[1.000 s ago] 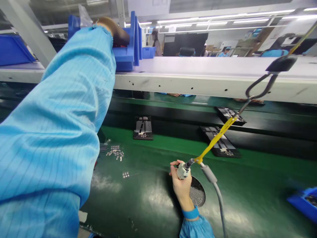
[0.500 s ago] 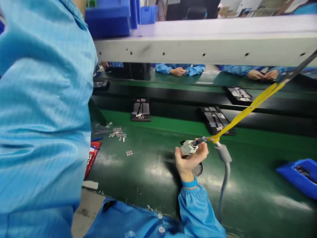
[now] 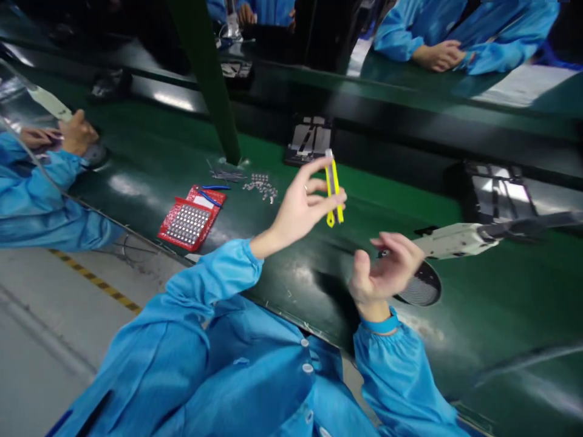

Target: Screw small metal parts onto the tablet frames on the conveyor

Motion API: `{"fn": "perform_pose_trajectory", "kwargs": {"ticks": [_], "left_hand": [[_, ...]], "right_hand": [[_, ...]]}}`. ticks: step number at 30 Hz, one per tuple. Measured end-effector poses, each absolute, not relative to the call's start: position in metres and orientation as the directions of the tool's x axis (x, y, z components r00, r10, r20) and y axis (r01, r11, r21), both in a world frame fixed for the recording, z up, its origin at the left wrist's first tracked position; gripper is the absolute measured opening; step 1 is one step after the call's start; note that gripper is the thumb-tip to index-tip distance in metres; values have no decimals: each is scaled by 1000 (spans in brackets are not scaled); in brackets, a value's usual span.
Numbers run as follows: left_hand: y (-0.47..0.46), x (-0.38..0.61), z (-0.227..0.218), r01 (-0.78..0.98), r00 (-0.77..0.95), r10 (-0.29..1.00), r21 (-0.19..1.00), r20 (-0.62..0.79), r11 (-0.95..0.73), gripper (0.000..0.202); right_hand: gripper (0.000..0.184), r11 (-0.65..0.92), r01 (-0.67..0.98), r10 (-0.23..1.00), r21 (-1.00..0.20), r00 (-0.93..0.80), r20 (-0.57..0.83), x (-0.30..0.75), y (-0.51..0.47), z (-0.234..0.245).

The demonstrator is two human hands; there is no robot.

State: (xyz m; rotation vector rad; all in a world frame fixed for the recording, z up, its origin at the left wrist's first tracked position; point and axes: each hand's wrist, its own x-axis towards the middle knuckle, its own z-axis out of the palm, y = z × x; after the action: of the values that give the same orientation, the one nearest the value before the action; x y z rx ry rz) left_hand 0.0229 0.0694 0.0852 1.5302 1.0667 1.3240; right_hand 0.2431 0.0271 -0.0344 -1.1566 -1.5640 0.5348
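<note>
Left of the green conveyor belt centre: red tray of small metal parts. Above centre: left hand pinching yellow plastic tweezers. Rightward: right hand loosely open beside white electric screwdriver. Keep grip light, tips downward.

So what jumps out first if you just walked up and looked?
The thin yellow plastic strip pinched in the left hand, raised mid-frame over the shiny green table. Right beside it, the open right hand by the white power screwdriver. Farther left lies a red tray of small metal parts.
</note>
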Motion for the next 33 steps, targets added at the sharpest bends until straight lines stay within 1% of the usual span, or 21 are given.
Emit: {"fn": "perform_pose_trajectory", "kwargs": {"ticks": [3, 5, 7, 9, 10, 11, 12, 13, 14, 15, 16, 17, 19, 21, 23, 27, 30, 33], "left_hand": [[52, 29, 30, -24, 100, 974, 979, 205, -204, 60], [44, 28, 5, -98, 151, 974, 983, 169, -155, 60], [42, 21, -5, -126, 267, 947, 981, 177, -147, 55], [45, 8, -2, -79, 362, 911, 980, 199, -183, 55], [48, -2, 1, -11, 354, 912, 976, 206, -217, 55], [52, -13, 6, 106, 299, 931, 962, 210, -251, 51], [55, -25, 10, 269, 202, 956, 927, 211, -262, 44], [59, -38, 13, 453, 81, 974, 862, 213, -226, 33], [63, -50, 14, 615, -32, 977, 774, 213, -148, 22], [67, -61, 14, 729, -116, 973, 682, 201, -54, 14], [70, -71, 12, 795, -168, 970, 606, 174, 29, 13], [72, -79, 10, 826, -192, 972, 557, 137, 85, 18], [76, -88, 3, 839, -193, 979, 529, 71, 127, 24], [78, -92, -3, 826, -186, 981, 549, 50, 129, 23], [80, -93, -7, 804, -197, 978, 581, 63, 125, 24], [80, -94, -11, 749, -193, 975, 659, 113, 71, 31], [80, -94, -12, 691, -186, 971, 722, 150, 20, 34], [79, -87, -10, 554, -199, 958, 830, 205, -62, 37]], "right_hand": [[72, 356, 248, 934, -901, -75, 348, 220, 19, -38], [71, 279, 162, 955, -947, -149, 256, 211, 20, -40], [71, 201, 88, 962, -976, -206, 180, 210, 23, -42], [70, 132, 23, 960, -991, -251, 122, 212, 27, -41], [70, 101, -5, 958, -995, -269, 98, 213, 28, -41], [69, 72, -30, 955, -997, -287, 78, 215, 29, -40], [69, 46, -51, 951, -998, -303, 59, 216, 30, -39], [68, 21, -69, 946, -997, -320, 42, 216, 31, -38], [68, -3, -84, 941, -996, -338, 26, 217, 31, -37], [67, -26, -96, 935, -995, -356, 10, 216, 31, -36], [67, -48, -106, 927, -993, -374, -5, 216, 31, -35], [68, -69, -113, 920, -991, -390, -20, 216, 31, -34], [71, -108, -125, 908, -986, -416, -47, 215, 30, -31], [79, -144, -133, 899, -981, -432, -74, 215, 30, -28], [85, -179, -135, 891, -975, -443, -102, 214, 29, -25], [76, -222, -131, 873, -966, -469, -137, 214, 27, -19], [75, -218, -129, 869, -967, -477, -132, 215, 23, -19], [73, -193, -124, 879, -973, -462, -115, 216, 20, -21]]}}
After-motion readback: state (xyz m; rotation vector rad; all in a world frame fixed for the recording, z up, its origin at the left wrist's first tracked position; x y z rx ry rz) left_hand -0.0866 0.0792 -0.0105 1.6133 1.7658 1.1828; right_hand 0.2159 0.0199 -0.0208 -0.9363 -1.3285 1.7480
